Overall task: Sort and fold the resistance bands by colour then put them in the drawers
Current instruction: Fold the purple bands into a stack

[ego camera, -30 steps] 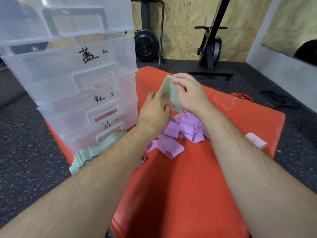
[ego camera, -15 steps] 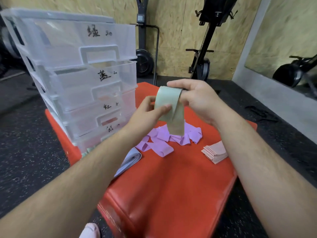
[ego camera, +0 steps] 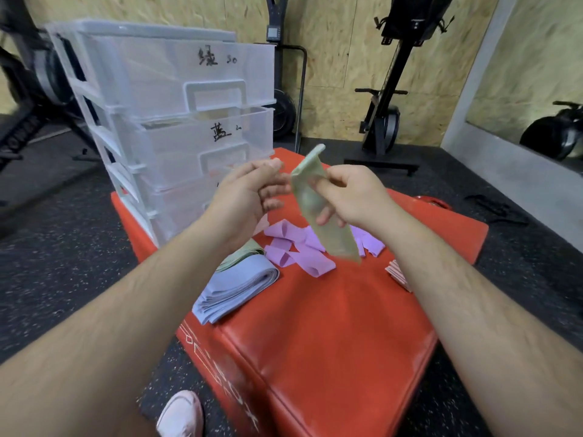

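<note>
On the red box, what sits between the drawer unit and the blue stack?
In the head view, a folded green stack, partly behind the left forearm, lies between the drawer unit and the blue stack.

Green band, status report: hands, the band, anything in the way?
Right hand grips green band, hanging down. Left hand loose beside it, holding nothing. Purple bands lie loose underneath on red pad; nothing between hands and drawers.

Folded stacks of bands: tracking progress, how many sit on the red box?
3: green folded stack partly behind the left forearm, blue-grey stack nearer, pink stack part-hidden by the right forearm.
</note>
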`<state>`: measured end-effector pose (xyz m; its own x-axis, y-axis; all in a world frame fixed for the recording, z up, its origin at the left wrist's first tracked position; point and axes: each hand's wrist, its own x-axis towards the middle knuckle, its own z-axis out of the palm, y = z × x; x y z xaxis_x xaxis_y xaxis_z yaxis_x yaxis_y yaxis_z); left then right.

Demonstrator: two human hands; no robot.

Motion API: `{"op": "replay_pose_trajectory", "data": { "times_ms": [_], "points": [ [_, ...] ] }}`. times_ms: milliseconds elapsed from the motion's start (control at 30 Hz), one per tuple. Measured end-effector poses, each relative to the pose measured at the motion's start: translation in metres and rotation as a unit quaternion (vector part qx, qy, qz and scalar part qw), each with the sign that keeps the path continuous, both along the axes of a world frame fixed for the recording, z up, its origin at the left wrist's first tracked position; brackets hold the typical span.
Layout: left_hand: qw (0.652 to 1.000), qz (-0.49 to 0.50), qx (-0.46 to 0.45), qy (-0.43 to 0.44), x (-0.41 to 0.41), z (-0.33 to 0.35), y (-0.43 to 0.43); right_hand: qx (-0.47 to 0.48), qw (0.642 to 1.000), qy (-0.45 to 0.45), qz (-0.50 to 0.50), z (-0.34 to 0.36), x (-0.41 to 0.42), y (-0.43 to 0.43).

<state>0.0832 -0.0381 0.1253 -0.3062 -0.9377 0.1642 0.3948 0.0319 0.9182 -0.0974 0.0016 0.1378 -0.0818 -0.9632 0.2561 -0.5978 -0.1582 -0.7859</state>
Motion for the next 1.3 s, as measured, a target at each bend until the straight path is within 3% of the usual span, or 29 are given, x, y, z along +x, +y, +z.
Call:
{"op": "replay_pose_trajectory", "data": {
  "times_ms": [67, 167, 300, 367, 733, 833, 900, 967, 1033, 1133, 1300],
  "points": [
    [0.999, 0.043, 0.000, -0.006, 0.003, 0.001, -0.004, -0.018, 1.000, 0.016, -0.009, 0.003, 0.005, -0.004],
    [0.999, 0.022, 0.035, 0.006, 0.007, -0.003, -0.006, -0.033, 0.997, -0.070, 0.012, 0.011, 0.014, -0.011],
    [0.979, -0.104, -0.045, -0.169, 0.013, -0.024, -0.006, -0.026, 0.977, -0.211, 0.019, 0.019, 0.028, -0.020],
    [0.970, -0.118, -0.029, -0.209, 0.018, -0.030, -0.005, -0.024, 0.966, -0.256, 0.010, 0.018, 0.033, -0.025],
    [0.938, -0.118, 0.063, -0.320, 0.091, -0.048, -0.019, -0.028, 0.945, -0.302, -0.122, -0.023, 0.029, -0.054],
    [0.932, -0.078, 0.065, -0.348, 0.109, -0.055, -0.026, -0.007, 0.928, -0.350, -0.127, -0.035, 0.026, -0.065],
    [0.930, -0.023, 0.045, -0.364, 0.118, -0.058, -0.032, 0.008, 0.931, -0.334, -0.146, -0.044, 0.025, -0.072],
    [0.894, 0.065, -0.026, -0.442, 0.122, -0.062, -0.037, 0.023, 0.940, -0.299, -0.161, -0.056, 0.026, -0.079],
    [0.824, 0.134, -0.126, -0.536, 0.123, -0.066, -0.038, 0.037, 0.946, -0.279, -0.159, -0.067, 0.029, -0.084],
    [0.757, 0.151, -0.225, -0.595, 0.121, -0.073, -0.040, 0.054, 0.949, -0.270, -0.154, -0.079, 0.035, -0.092],
    [0.692, 0.133, -0.259, -0.661, 0.122, -0.091, -0.054, 0.064, 0.955, -0.247, -0.150, -0.099, 0.044, -0.105]
  ]
}}
